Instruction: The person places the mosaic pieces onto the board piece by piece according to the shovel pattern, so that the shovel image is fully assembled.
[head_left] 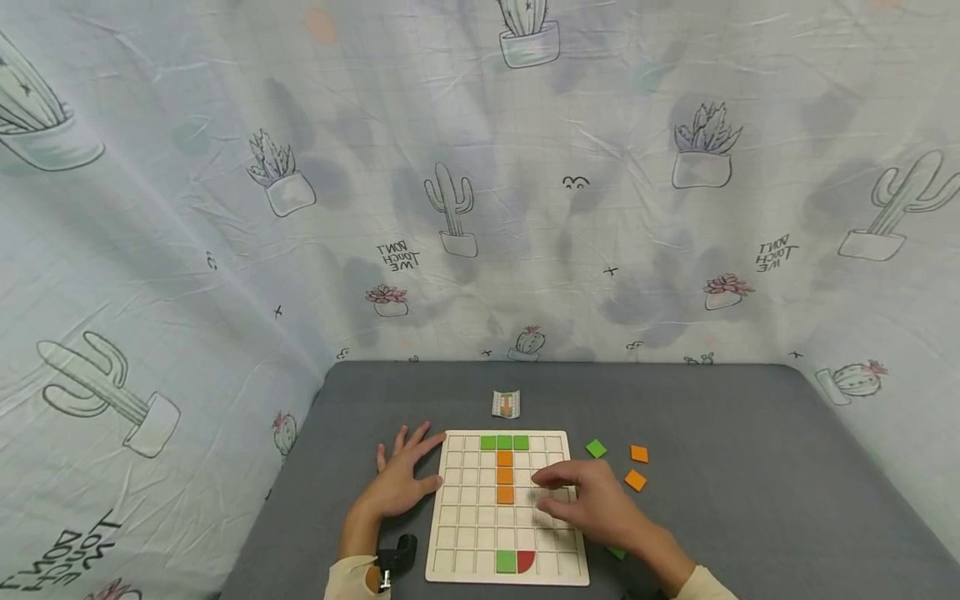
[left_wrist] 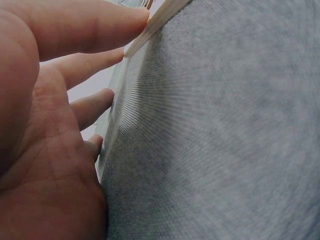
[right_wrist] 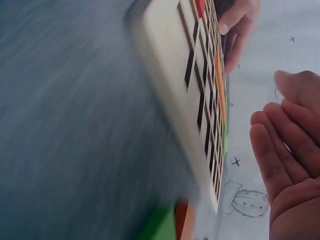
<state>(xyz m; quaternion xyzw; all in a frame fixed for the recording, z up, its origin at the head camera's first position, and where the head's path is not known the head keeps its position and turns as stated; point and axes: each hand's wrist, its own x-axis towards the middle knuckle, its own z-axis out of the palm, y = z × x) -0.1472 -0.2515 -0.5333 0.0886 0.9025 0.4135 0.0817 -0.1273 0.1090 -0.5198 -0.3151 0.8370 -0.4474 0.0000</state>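
Observation:
A pale wooden grid board (head_left: 465,537) lies on the grey table. Three green tiles (head_left: 505,442) form a row near its far edge, with three orange tiles (head_left: 505,477) in a column below the middle one. Closer to the near edge sit a green tile (head_left: 506,562) and a red rounded tile (head_left: 526,562) side by side. Fingers spread, my left hand (head_left: 403,482) rests at the board's left edge, thumb and index fingertip right at it. Over the board's right side hovers my right hand (head_left: 596,504), thumb and fingers apart, nothing between them.
Right of the board lie a loose green tile (head_left: 596,448) and two orange tiles, one (head_left: 639,453) behind the other (head_left: 636,481). Another green tile (head_left: 617,552) is partly hidden under the right forearm. A small printed pattern card (head_left: 506,404) lies beyond the board. Patterned cloth surrounds the table.

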